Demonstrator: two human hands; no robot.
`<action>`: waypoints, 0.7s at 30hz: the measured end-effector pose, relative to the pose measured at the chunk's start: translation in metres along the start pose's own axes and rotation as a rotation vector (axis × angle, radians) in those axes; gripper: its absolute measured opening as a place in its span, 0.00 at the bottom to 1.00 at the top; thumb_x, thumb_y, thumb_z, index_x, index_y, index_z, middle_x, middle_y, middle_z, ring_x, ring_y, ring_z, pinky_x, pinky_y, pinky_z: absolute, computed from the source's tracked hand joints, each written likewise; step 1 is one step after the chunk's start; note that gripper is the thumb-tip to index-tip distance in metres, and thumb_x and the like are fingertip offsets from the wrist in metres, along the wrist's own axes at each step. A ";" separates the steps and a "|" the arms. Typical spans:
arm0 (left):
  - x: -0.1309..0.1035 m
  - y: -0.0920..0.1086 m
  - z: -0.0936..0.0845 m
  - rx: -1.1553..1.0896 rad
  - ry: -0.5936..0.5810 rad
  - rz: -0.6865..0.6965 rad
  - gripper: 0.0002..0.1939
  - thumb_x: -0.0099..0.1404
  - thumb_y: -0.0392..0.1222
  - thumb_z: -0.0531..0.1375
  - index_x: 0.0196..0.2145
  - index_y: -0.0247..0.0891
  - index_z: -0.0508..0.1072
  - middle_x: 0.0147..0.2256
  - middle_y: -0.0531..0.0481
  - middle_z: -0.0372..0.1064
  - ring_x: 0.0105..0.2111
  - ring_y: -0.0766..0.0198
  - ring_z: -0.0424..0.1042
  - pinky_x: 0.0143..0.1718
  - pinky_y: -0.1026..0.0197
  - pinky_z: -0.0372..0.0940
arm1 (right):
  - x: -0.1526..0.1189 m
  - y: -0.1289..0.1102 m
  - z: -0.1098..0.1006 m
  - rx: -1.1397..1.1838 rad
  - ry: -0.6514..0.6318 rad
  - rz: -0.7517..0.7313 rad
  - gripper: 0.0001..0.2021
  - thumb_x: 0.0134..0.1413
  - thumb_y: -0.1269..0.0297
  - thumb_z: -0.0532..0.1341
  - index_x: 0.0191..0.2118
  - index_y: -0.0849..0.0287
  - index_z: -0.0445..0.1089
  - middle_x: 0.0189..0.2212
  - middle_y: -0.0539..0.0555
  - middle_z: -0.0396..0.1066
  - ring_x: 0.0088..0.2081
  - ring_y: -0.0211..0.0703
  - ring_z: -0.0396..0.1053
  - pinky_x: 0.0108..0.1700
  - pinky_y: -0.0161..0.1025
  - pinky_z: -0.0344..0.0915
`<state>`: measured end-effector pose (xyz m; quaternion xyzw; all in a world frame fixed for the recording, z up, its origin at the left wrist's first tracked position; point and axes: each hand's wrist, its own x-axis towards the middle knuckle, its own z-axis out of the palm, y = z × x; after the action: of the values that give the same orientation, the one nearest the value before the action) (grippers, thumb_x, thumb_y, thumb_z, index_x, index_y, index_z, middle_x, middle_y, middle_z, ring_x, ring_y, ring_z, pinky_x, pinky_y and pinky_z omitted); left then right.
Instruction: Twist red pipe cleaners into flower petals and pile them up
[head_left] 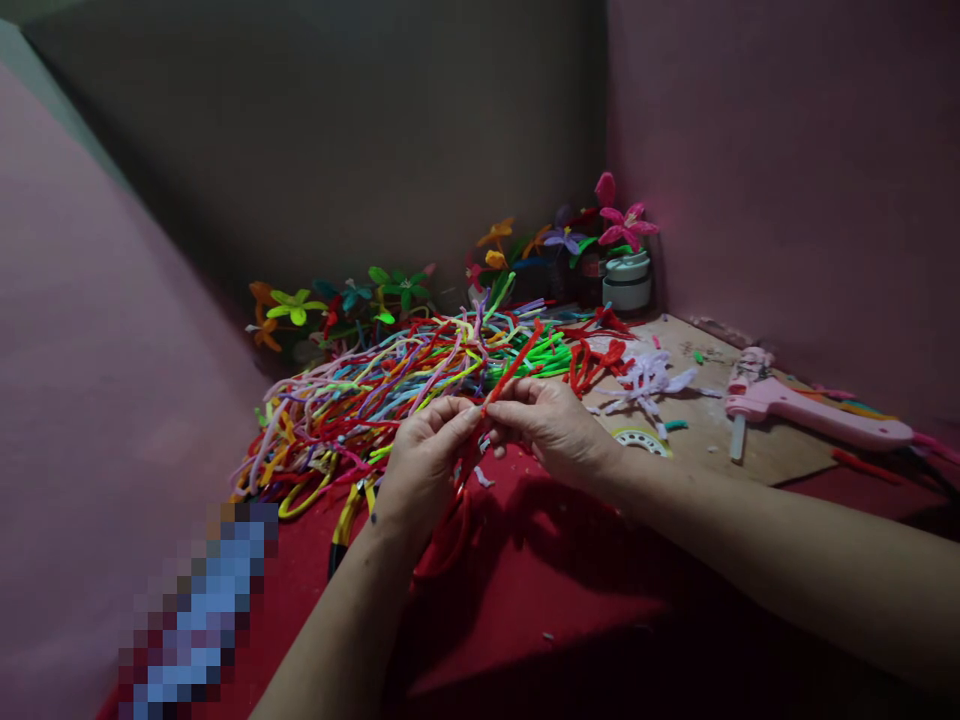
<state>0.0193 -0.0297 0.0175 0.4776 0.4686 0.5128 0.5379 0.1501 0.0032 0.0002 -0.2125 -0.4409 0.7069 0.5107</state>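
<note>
Both hands meet over the red cloth, pinching a red pipe cleaner (pixel 517 362) that slants up and to the right. My left hand (pixel 429 455) holds it between thumb and forefinger. Beside it, my right hand (pixel 551 425) grips the same pipe cleaner close to the left fingertips. Just under the left hand lie red-handled scissors (pixel 446 545), partly hidden by the wrist. Pliers with yellow and black handles (pixel 345 525) rest left of that wrist. Behind the hands spreads a heap of many-coloured pipe cleaners (pixel 360 395).
A pink glue gun (pixel 817 405) lies on a brown board (pixel 712 350) at right. Nearby are lilac pipe-cleaner pieces (pixel 649 385) and a round white-and-yellow spool (pixel 641 442). Pipe-cleaner flowers (pixel 630 225) and a pale jar (pixel 627 282) stand along the back wall.
</note>
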 end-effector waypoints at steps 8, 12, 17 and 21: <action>0.000 -0.005 -0.001 -0.025 -0.037 0.066 0.07 0.56 0.41 0.60 0.29 0.36 0.65 0.23 0.55 0.64 0.22 0.71 0.65 0.27 0.67 0.62 | -0.003 -0.007 0.006 0.039 0.048 0.108 0.04 0.37 0.73 0.61 0.21 0.65 0.63 0.17 0.50 0.67 0.18 0.32 0.64 0.19 0.31 0.63; 0.000 -0.006 0.000 -0.056 -0.061 0.082 0.06 0.56 0.40 0.59 0.30 0.36 0.64 0.25 0.54 0.65 0.24 0.71 0.65 0.27 0.67 0.62 | -0.003 -0.007 0.007 0.064 0.055 0.114 0.04 0.39 0.75 0.59 0.20 0.64 0.63 0.16 0.50 0.66 0.18 0.32 0.63 0.20 0.31 0.63; 0.000 -0.002 0.003 -0.095 -0.061 0.107 0.07 0.56 0.38 0.59 0.29 0.35 0.63 0.25 0.54 0.63 0.25 0.71 0.64 0.28 0.67 0.61 | -0.002 -0.007 0.004 0.050 0.056 0.106 0.05 0.41 0.76 0.58 0.20 0.65 0.63 0.16 0.50 0.65 0.17 0.32 0.63 0.20 0.31 0.63; 0.001 0.002 0.000 0.014 0.018 0.179 0.08 0.56 0.40 0.59 0.27 0.35 0.63 0.23 0.56 0.60 0.22 0.74 0.60 0.26 0.70 0.58 | 0.000 -0.007 0.001 0.022 0.050 0.107 0.03 0.40 0.75 0.59 0.21 0.65 0.64 0.18 0.51 0.66 0.17 0.32 0.63 0.19 0.31 0.62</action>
<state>0.0189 -0.0284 0.0198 0.5168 0.4325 0.5599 0.4821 0.1529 0.0032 0.0062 -0.2476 -0.4084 0.7323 0.4854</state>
